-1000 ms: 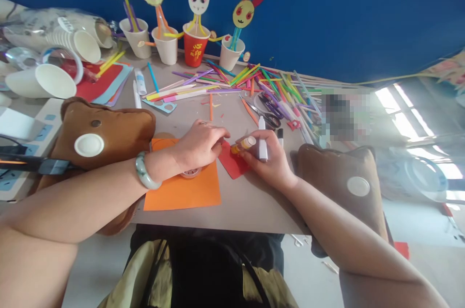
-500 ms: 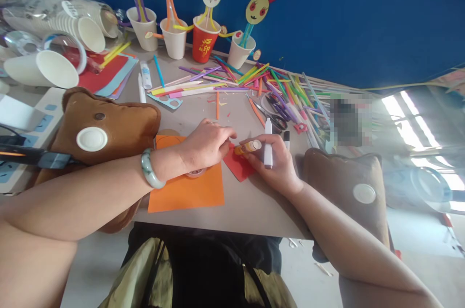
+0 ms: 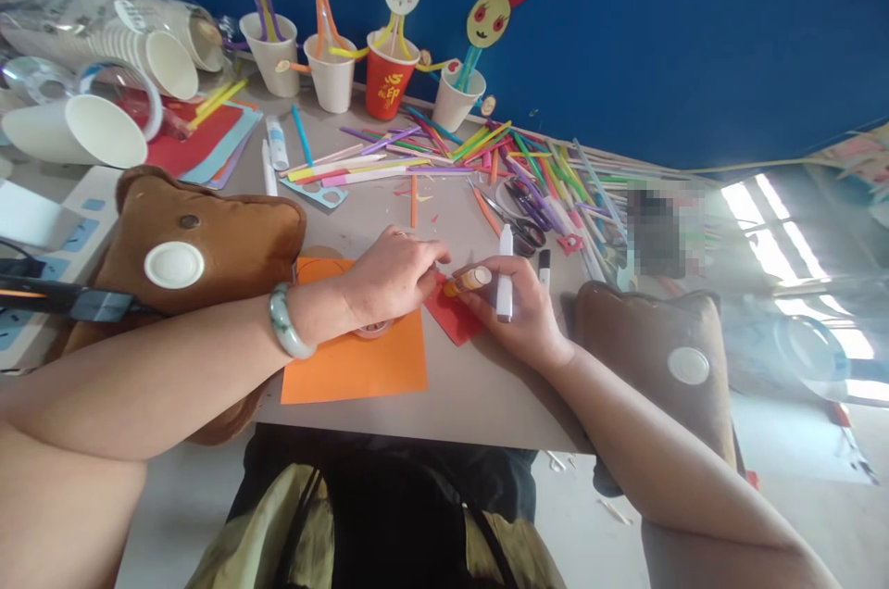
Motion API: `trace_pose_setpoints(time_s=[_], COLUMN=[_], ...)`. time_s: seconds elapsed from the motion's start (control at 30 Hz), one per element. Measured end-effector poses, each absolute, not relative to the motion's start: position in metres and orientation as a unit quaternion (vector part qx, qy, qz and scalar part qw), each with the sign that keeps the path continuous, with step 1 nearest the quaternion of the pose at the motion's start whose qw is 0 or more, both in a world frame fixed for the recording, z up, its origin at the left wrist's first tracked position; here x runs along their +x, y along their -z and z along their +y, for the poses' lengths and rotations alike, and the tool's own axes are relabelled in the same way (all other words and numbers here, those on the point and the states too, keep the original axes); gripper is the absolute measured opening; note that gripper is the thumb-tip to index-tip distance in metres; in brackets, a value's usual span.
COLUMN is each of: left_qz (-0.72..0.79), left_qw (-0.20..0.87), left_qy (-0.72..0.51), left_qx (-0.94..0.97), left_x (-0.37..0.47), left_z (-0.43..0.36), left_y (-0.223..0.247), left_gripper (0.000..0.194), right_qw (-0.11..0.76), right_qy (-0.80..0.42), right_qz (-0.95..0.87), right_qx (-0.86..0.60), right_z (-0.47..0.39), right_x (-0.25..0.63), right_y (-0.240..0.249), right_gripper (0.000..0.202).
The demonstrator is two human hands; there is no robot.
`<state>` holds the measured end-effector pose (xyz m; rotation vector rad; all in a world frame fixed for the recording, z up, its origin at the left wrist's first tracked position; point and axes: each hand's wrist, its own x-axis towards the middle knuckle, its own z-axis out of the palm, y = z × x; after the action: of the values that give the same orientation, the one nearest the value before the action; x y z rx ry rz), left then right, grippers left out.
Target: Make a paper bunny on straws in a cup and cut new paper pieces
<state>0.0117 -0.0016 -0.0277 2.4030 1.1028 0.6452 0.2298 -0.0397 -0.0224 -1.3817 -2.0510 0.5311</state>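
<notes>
My left hand (image 3: pixel 393 274), with a jade-green bangle on the wrist, has its fingers bent and pinched at the upper left edge of a small red paper (image 3: pixel 455 319). Its palm side is above an orange sheet (image 3: pixel 354 376) and partly hides a round, tape-like ring (image 3: pixel 373 330). My right hand (image 3: pixel 524 307) is closed around a short yellow-orange tube (image 3: pixel 467 281) with a pale round end, held over the red paper. A white marker (image 3: pixel 506 274) with a dark end stands across the same fingers; whether they grip it is unclear.
Paper-cup figures (image 3: pixel 330 75) stand along the blue wall. Colored sticks (image 3: pixel 479 144) and scissors (image 3: pixel 520 214) lie behind my hands. Brown cushions flank me, one left (image 3: pixel 222 242) and one right (image 3: pixel 632 339). A black-capped marker (image 3: pixel 544 267) is beside my right hand.
The whole view has shifted slightly to the left. Both hands keep nearly the same pose over the red paper, with the yellow-orange tube still in my right hand.
</notes>
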Motion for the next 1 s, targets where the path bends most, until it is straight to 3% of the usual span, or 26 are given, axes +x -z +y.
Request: trace_pose_setpoints(time_s=[1.0], left_qz=[0.415], left_qw=[0.211], left_qy=[-0.261], left_qx=[0.846], left_x=[0.012], left_z=[-0.004], left_y=[0.017], left_gripper=[0.026], right_qw=[0.301], right_qy=[-0.216], right_qz=[-0.776], right_qx=[-0.511], right_z=[-0.040], right_x=[0.228], right_y=[0.022], right_gripper=[0.021])
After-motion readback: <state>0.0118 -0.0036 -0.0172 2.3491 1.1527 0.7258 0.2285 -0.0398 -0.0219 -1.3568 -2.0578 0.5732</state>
